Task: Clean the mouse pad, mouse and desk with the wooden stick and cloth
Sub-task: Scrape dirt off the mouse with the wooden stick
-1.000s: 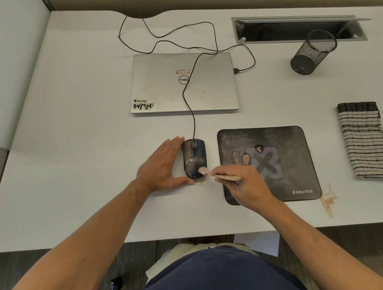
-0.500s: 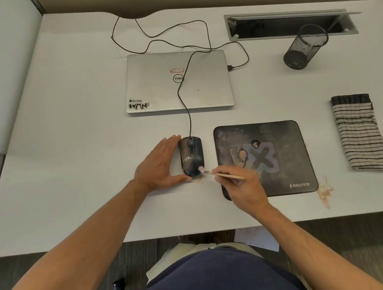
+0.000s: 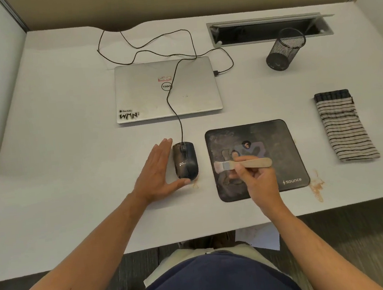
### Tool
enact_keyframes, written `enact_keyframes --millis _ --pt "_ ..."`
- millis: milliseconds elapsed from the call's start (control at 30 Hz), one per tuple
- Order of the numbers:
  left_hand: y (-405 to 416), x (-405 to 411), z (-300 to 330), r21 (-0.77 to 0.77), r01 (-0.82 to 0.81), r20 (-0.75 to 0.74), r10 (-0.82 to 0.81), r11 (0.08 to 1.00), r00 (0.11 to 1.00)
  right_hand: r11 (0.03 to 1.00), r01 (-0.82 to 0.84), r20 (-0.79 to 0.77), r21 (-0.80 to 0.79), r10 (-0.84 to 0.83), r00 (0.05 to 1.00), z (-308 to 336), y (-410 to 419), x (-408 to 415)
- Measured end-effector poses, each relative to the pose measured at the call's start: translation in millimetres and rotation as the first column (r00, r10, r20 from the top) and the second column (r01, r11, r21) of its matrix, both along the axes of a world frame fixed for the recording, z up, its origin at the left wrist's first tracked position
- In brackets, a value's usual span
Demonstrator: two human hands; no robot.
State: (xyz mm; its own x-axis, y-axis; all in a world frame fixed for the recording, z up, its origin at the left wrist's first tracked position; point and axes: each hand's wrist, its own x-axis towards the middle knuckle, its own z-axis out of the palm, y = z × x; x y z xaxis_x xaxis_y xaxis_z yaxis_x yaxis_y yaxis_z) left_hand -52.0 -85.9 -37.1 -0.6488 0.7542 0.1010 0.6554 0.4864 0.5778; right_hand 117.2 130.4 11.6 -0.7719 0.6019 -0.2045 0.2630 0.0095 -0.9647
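Note:
A smeared black wired mouse [image 3: 185,160] lies on the white desk [image 3: 69,157], left of a dirty black mouse pad [image 3: 275,140]. My left hand [image 3: 158,172] rests flat beside the mouse, its fingers along the left side and its thumb at the near end. My right hand [image 3: 258,180] grips a flat wooden stick [image 3: 256,162] held level over the pad, its smeared tip pointing left. A folded striped cloth [image 3: 344,126] lies to the right of the pad, untouched. Brown stains mark the desk near the mouse [image 3: 194,184] and at the pad's right corner [image 3: 317,186].
A closed silver laptop [image 3: 166,90] sits behind the mouse, with the mouse cable looping over it. A black mesh pen cup [image 3: 284,50] stands at the back right by an open cable slot [image 3: 268,29]. Partition walls close the left and the back.
My right hand has carried the stick from the mouse's near end to the right, over the mouse pad, and turned it level. The left hand has stayed by the mouse.

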Motion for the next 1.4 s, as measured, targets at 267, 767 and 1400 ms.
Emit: enact_keyframes --millis 267,767,1400 --pt "52.6 50.6 21.4 0.131 -0.023 -0.032 0.027 0.991 0.999 0.976 0.19 -0.058 -0.109 -0.197 0.979 4.5 27.3 20.3" --pt "159.5 63.3 4.7 -0.029 -0.231 0.133 0.233 0.973 0.963 0.912 0.301 -0.13 -0.28 -0.346 0.929 27.3 159.8 30.5" --pt "177.2 53.5 -15.4 -0.07 -0.351 0.001 0.351 0.934 0.936 0.94 0.332 -0.23 0.084 -0.306 0.924 57.1 317.4 -135.3"
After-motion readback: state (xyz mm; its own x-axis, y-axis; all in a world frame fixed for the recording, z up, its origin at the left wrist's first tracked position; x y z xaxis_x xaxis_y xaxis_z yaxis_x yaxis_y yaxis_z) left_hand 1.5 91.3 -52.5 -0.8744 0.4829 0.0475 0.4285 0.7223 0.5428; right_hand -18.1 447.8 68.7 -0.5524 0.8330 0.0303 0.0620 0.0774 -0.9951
